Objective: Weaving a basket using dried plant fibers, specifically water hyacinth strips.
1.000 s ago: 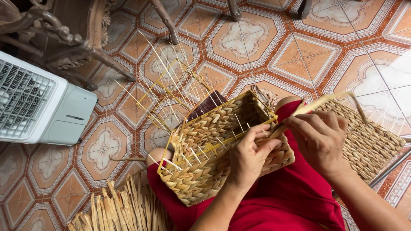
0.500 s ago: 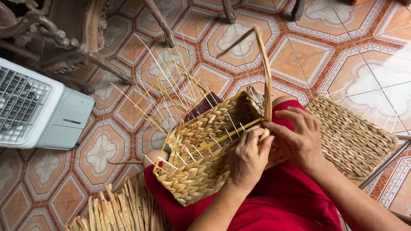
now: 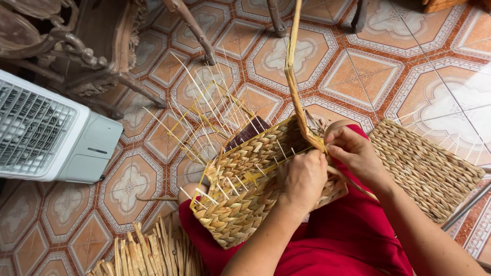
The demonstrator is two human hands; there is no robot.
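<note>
Raised since earlier: straw strand (image 3: 293, 61), pinched by right hand (image 3: 353, 153). Left hand (image 3: 303, 179) grips half-woven basket (image 3: 245, 194); bare stakes (image 3: 204, 107) remain unwoven.

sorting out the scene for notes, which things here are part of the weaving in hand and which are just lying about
In use:
half-woven basket on the lap
long straw strand, pinched by the right hand
left hand, pressing on the weave

Lying about:
woven mat
bundle of loose straw
white fan unit
carved wooden chair

Two hands, one half-woven basket (image 3: 245, 194), one woven mat (image 3: 424, 168), one white fan (image 3: 51, 135)
</note>
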